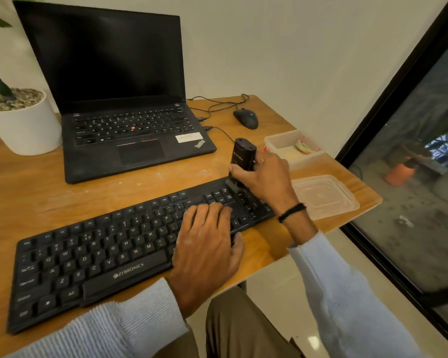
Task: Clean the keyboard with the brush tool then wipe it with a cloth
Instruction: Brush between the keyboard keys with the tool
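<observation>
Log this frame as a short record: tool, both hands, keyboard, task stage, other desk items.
tool: black brush tool, upright, lower end on the upper right keys of the keyboard
right hand: grips the brush tool
left hand: rests flat on the keys, likely steadying the keyboard
keyboard: black, lying on the wooden desk
stage: brushing; wiping not yet begun
other: open laptop with dark screen, mouse, clear lid, open container, potted plant

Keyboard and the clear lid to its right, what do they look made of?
Keyboard: likely matte black plastic, with dull moulded keys and printed letters. Lid: thin clear plastic, it seems; the table shows through it and its ridges catch light.
</observation>
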